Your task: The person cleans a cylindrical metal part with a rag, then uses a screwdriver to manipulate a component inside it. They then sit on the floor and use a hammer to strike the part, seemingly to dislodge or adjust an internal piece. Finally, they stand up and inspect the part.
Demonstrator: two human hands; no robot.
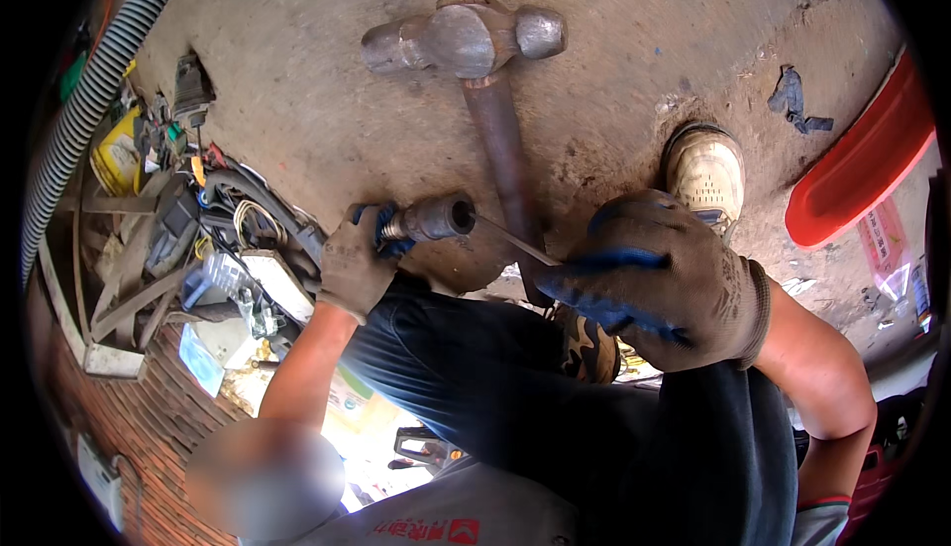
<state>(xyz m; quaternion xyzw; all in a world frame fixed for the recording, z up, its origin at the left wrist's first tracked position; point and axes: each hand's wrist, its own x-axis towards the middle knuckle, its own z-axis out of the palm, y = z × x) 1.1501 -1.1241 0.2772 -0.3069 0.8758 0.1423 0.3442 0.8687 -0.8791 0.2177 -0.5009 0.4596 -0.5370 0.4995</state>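
My left hand (359,261), in a grey-brown glove with blue on the fingers, is closed around a dark metal cylindrical part (428,219). The part's round open end faces right. From the other side, my gloved right hand (674,283) grips a thin metal rod (515,242), its near end hidden inside the fist. The rod's far tip meets the mouth of the part; how deep it sits cannot be made out. Just beyond both hands lies a large ball-peen hammer (466,39) on the floor, its handle running back toward my legs.
To the left is a heap of scrap, with cables, a yellow container (119,155) and a wooden frame (111,360). A grey corrugated hose (94,80) crosses the far left. A red curved piece (857,164) and a dark rag (792,100) lie right, past my shoe (705,169).
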